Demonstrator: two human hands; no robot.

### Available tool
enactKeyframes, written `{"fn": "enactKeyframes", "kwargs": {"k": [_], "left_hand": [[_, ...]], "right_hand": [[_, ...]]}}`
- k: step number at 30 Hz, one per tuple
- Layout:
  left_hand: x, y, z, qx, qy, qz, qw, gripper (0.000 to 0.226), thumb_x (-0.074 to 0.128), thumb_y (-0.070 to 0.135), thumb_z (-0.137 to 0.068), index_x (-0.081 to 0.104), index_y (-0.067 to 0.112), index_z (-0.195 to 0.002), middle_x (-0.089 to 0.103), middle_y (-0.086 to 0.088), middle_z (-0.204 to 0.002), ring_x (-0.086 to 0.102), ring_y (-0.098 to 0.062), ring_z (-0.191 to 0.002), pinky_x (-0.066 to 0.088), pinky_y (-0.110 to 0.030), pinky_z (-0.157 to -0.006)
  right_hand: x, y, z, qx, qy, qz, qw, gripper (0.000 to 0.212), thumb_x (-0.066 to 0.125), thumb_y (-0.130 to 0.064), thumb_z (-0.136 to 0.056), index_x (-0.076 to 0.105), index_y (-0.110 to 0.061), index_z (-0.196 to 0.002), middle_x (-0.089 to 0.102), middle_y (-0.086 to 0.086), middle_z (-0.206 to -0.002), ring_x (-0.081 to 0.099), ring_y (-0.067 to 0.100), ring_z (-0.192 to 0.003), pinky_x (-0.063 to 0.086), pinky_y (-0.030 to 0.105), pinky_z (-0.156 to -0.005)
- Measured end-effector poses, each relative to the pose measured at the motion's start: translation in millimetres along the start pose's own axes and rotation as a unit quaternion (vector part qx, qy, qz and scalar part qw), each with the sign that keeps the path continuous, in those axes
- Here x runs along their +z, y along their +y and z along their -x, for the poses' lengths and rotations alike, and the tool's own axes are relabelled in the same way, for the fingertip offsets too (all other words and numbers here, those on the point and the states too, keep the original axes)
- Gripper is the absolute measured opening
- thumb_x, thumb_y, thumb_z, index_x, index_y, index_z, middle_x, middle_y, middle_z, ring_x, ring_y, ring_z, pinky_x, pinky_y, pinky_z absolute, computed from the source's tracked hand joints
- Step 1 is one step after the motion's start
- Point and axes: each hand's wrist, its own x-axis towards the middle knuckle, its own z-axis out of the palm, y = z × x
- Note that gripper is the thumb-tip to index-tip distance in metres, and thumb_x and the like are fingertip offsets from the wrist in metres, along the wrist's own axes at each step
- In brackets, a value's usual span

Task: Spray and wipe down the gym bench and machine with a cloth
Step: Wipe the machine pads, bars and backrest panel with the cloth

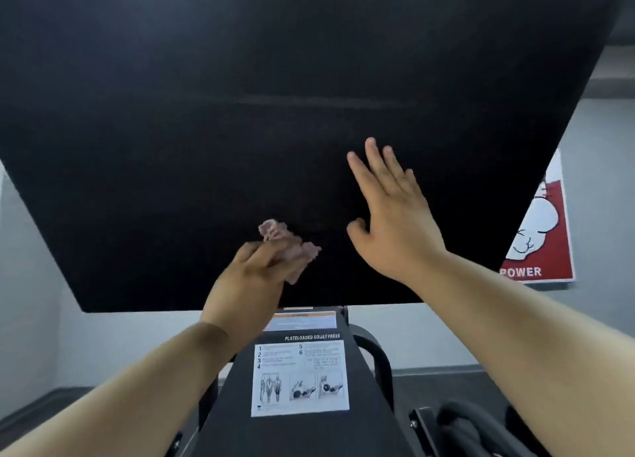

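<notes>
**Cloth bunched in the left hand against the big black plate**

The left hand (252,278) has its fingers curled round a crumpled pinkish cloth (287,247), which sticks out past the fingertips and lies against the lower middle of the large black plate (275,95). Whether the cloth presses firmly on the surface or only brushes it cannot be told. Just to the right, the right hand (391,216) is spread flat, fingers straight and slightly fanned, thumb out to the left, palm toward the same black surface; it holds nothing. Both bare forearms reach in from the near corners.

The plate fills most of the view and tilts, its lower edge nearest. Below that edge runs the machine's dark frame (299,436), carrying a white instruction label (300,377) with numbered steps and small diagrams. At the far right, on a pale wall, hangs a red and white poster (543,236) partly hidden by the plate.
</notes>
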Motion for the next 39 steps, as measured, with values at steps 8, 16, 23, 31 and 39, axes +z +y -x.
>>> {"fn": "enactKeyframes", "kwargs": {"k": [8, 16, 23, 31, 39], "left_hand": [[-37, 98, -23, -0.443, -0.038, 0.470, 0.762, 0.009, 0.054, 0.034, -0.098, 0.058, 0.030, -0.105, 0.072, -0.001, -0.087, 0.070, -0.015, -0.068, 0.057, -0.031, -0.059], [-20, 140, 2, -0.463, -0.181, 0.607, 0.620, 0.022, 0.065, 0.026, -0.093, 0.065, 0.011, -0.109, 0.073, -0.001, -0.080, 0.071, -0.019, -0.079, 0.060, -0.030, -0.077], [3, 158, 6, -0.487, -0.157, 0.532, 0.675, 0.016, 0.062, 0.024, -0.096, 0.069, 0.016, -0.085, 0.061, 0.012, -0.053, 0.055, 0.001, -0.045, 0.048, -0.014, -0.053], [27, 170, 23, -0.428, -0.202, 0.534, 0.701, 0.031, 0.053, 0.002, -0.096, 0.070, 0.028, -0.091, 0.071, 0.007, -0.088, 0.062, -0.008, -0.078, 0.051, -0.028, -0.071], [33, 175, 28, -0.412, -0.209, 0.535, 0.707, 0.032, 0.079, 0.034, -0.077, 0.066, 0.034, -0.106, 0.071, 0.001, -0.099, 0.068, -0.014, -0.088, 0.054, -0.025, -0.069]], "right_hand": [[3, -25, 84, 0.244, -0.108, -0.491, 0.829, 0.032, 0.063, -0.013, -0.088, 0.066, -0.027, -0.117, 0.073, -0.007, -0.101, 0.070, 0.009, -0.092, 0.057, 0.032, -0.088], [12, 3, 149, 0.404, -0.071, -0.568, 0.714, 0.020, 0.068, -0.024, -0.092, 0.060, -0.006, -0.095, 0.074, 0.013, -0.089, 0.073, 0.027, -0.078, 0.060, 0.044, -0.080], [12, 30, 182, 0.411, -0.188, -0.600, 0.659, 0.038, 0.074, -0.004, -0.080, 0.062, -0.010, -0.115, 0.073, 0.011, -0.106, 0.072, 0.027, -0.094, 0.057, 0.040, -0.084], [23, 45, 201, 0.446, -0.185, -0.540, 0.689, 0.018, 0.079, -0.021, -0.080, 0.063, -0.016, -0.087, 0.074, 0.009, -0.094, 0.070, 0.034, -0.096, 0.054, 0.055, -0.091], [33, 43, 211, 0.456, -0.220, -0.559, 0.657, 0.015, 0.071, -0.019, -0.088, 0.068, -0.014, -0.102, 0.076, 0.007, -0.092, 0.074, 0.028, -0.088, 0.058, 0.047, -0.085]]}}
